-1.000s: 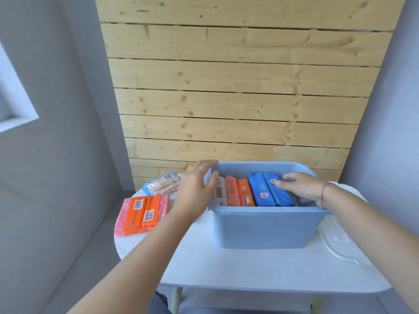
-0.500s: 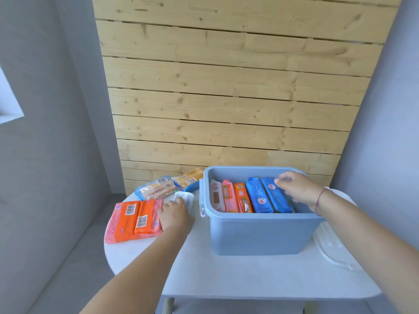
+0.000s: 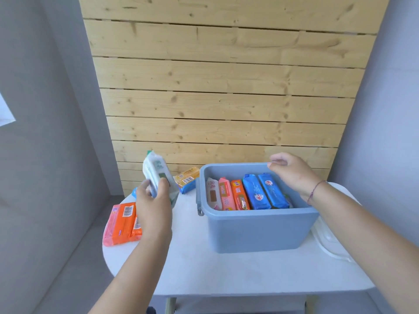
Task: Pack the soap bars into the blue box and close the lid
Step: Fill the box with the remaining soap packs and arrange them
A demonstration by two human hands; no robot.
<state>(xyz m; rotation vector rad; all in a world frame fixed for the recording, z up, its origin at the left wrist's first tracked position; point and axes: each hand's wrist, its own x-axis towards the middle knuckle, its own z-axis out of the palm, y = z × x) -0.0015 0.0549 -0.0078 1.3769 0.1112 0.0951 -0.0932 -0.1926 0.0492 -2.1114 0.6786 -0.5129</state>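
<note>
Left hand lifts a white soap pack; blue box sits to its right, lid not yet on.

Left hand [image 3: 154, 200] has its grip pinched on the white-green soap pack [image 3: 156, 172], held clear of the surface [image 3: 226, 268] with its long axis roughly upright. Blue box [image 3: 260, 227] lies just to the right of that hand; five bars stand on edge inside, with free room at the right end. Right hand [image 3: 292, 171] hovers at the far rim, fingers loosely curled, holding nothing. Orange multipack [image 3: 122, 223] and yellow bar [image 3: 187, 177] are unpacked on the surface. Clear lid [image 3: 328, 243] lies right of the box. The left hand is nearer, so the likely next move is rightward over the rim.
</note>
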